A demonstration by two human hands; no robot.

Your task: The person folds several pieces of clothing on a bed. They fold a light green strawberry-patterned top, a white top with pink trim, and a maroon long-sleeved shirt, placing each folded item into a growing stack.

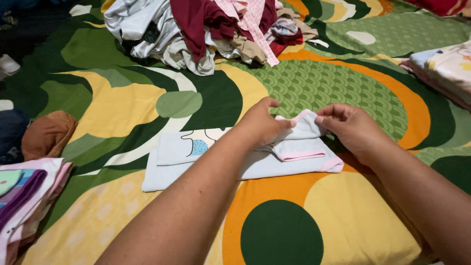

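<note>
Both hands meet over a small pale blue garment [211,162] with pink trim that lies partly folded on the patterned bedspread [314,83], near the middle of the view. The left hand [260,125] curls over the garment's upper fold, thumb and forefinger pinching the pink-edged flap; the right hand [346,128] pinches the same flap from the other side, fingertips drawn together on the trim. How firmly either pinch bites is hard to judge, since the left hand's knuckles cover its fingertips. The likely risk is that the raised flap slips from one pinch, which would let the fold fall skewed across the layers beneath. A pull that is stronger on one side could also drag the whole garment across the soft cover and undo the lower fold, because nothing weighs the far end with the printed patch. The loose heap of unfolded clothes [196,29] sits well apart at the top, and the folded stack [24,196] lies at the left edge, so neither seems close enough to snag.
</note>
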